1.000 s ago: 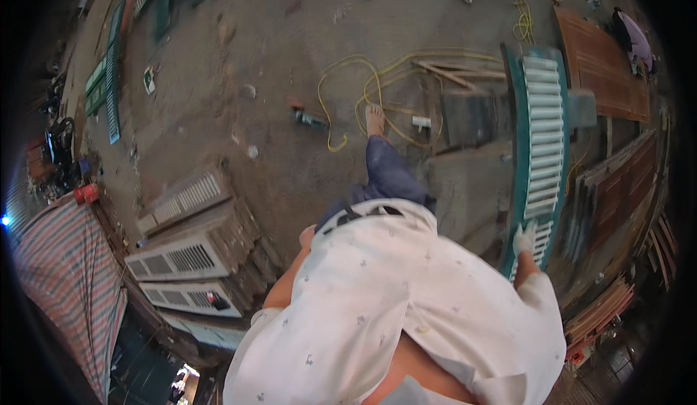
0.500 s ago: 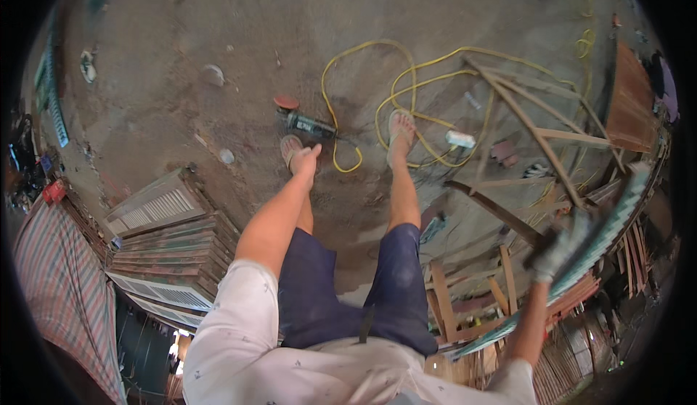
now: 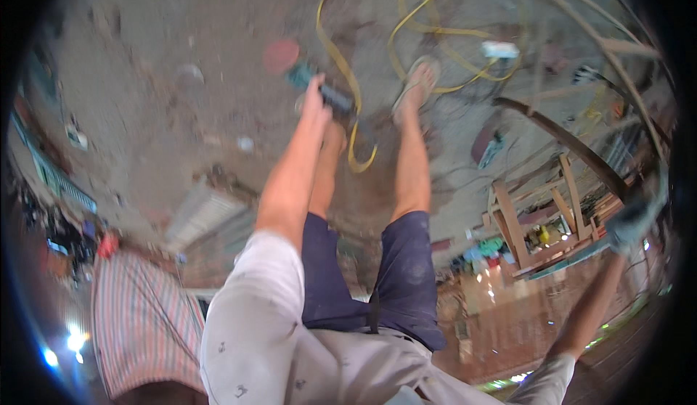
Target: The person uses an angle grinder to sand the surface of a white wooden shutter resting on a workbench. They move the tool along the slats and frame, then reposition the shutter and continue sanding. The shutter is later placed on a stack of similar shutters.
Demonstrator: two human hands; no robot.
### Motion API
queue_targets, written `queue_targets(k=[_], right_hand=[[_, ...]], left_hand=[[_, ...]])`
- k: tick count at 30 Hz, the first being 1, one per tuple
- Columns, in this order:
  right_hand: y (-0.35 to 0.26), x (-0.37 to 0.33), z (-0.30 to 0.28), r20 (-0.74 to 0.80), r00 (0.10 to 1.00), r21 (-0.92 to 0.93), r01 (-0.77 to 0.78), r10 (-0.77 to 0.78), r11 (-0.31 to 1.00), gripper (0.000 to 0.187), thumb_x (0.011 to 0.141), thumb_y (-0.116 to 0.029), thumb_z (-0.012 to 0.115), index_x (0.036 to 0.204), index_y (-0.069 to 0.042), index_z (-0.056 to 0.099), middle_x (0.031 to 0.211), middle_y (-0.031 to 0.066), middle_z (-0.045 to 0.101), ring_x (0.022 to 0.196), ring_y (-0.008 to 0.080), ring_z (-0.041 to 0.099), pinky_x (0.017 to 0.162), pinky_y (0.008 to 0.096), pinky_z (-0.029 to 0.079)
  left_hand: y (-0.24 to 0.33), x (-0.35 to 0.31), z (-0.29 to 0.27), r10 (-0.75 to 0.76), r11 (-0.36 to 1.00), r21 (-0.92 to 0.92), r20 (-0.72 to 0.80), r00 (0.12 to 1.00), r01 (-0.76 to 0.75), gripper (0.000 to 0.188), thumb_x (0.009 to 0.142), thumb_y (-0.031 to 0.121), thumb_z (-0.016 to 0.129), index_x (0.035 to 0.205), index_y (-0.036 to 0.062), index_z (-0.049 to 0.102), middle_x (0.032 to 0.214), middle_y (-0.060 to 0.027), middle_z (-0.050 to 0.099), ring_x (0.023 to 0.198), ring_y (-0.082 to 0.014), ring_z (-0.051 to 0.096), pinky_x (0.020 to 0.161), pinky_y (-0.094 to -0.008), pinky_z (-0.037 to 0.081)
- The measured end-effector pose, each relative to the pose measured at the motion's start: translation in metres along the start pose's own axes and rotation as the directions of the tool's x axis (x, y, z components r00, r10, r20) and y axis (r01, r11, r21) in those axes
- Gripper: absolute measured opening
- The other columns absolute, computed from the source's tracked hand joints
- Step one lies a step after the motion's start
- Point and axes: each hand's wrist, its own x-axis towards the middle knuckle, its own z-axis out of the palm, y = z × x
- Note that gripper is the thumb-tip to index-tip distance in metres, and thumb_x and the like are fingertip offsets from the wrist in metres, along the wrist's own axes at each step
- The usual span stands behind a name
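Observation:
My bare left hand (image 3: 314,106) reaches down over the angle grinder (image 3: 335,99), near my left foot. It covers the middle of the tool, and motion blur hides whether the fingers close round it. The grinder carries a red disc (image 3: 282,56) and has a dark body with a teal section. At the far right my right hand (image 3: 630,225), in a grey glove, is by the end of a dark curved wooden piece (image 3: 566,135). A teal edge (image 3: 573,258) lies beside the glove. Its fingers are smeared, so their grip does not show.
A yellow cord (image 3: 392,42) loops over the ground past a white block-shaped item (image 3: 499,49). Wooden frames (image 3: 512,223) stand at the right. Pale slatted panels (image 3: 207,209) lean at the left, close to a striped cloth (image 3: 141,318).
My left hand has gone from beside the grinder to over it. The view has tilted and come lower, so the ground things appear higher and larger. My right hand appears farther right.

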Motion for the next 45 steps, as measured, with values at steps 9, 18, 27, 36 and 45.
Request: queue_targets(k=[9, 18, 27, 36, 45], right_hand=[[-0.059, 0.031, 0.014, -0.048, 0.988, -0.091, -0.148, 0.144, 0.985, 0.065, 0.098, -0.048, 0.060, 0.149, -0.007, 0.062, 0.168, 0.0205, 0.044, 0.160, 0.0422, 0.033, 0.134, 0.0595, 0.016], [-0.161, 0.003, -0.051, 0.247, 0.958, 0.908, -0.174, 0.150, -0.380, 0.059, 0.107, -0.040, 0.067, 0.157, -0.009, 0.055, 0.155, 0.0130, 0.059, 0.151, 0.0277, 0.048, 0.129, 0.0453, 0.032], [-0.106, -0.083, -0.123, 0.125, 0.795, 0.941, 0.094, 0.593, -0.324, 0.097, 0.089, -0.009, 0.090, 0.169, -0.008, 0.033, 0.156, 0.0126, 0.054, 0.133, 0.0218, 0.061, 0.108, 0.0358, 0.056], [-0.091, -0.013, -0.160, 0.050, 0.433, 0.921, -0.368, 0.900, 0.126, 0.084, 0.088, -0.017, 0.092, 0.157, -0.004, 0.046, 0.144, 0.0137, 0.062, 0.123, 0.0217, 0.065, 0.104, 0.0370, 0.056], [-0.049, 0.036, -0.143, 0.386, 0.541, 0.860, 0.081, 0.747, -0.503, 0.066, 0.089, -0.013, 0.091, 0.144, -0.007, 0.056, 0.125, 0.0073, 0.072, 0.105, 0.0179, 0.072, 0.096, 0.0333, 0.061]], left_hand=[[0.014, -0.399, 0.193, -0.217, 0.923, 0.381, 0.614, 0.759, -0.044, 0.063, 0.083, 0.035, 0.079, 0.134, 0.0085, 0.053, 0.114, -0.0093, 0.061, 0.099, -0.0253, 0.065, 0.089, -0.0481, 0.060], [-0.066, -0.613, 0.382, -0.701, 0.690, 0.717, 0.624, 0.347, 0.104, 0.064, 0.074, 0.039, 0.083, 0.124, 0.0102, 0.054, 0.101, -0.0057, 0.055, 0.093, -0.0219, 0.061, 0.087, -0.0487, 0.061], [-0.173, -0.653, 0.430, -0.659, -0.123, 0.718, 0.457, 0.598, -0.685, 0.071, 0.080, 0.019, 0.096, 0.138, -0.0005, 0.060, 0.120, -0.0067, 0.073, 0.110, -0.0171, 0.069, 0.103, -0.0360, 0.055], [-0.210, -0.632, 0.507, -0.752, 0.015, 0.639, 0.514, 0.413, -0.769, 0.072, 0.077, 0.015, 0.091, 0.139, 0.0005, 0.057, 0.125, -0.0056, 0.072, 0.115, -0.0140, 0.065, 0.104, -0.0342, 0.052], [-0.180, -0.602, 0.599, -0.897, -0.196, 0.652, 0.182, 0.402, -0.732, 0.074, 0.082, 0.026, 0.095, 0.141, 0.0018, 0.057, 0.129, -0.0071, 0.070, 0.119, -0.0150, 0.064, 0.106, -0.0340, 0.051]])
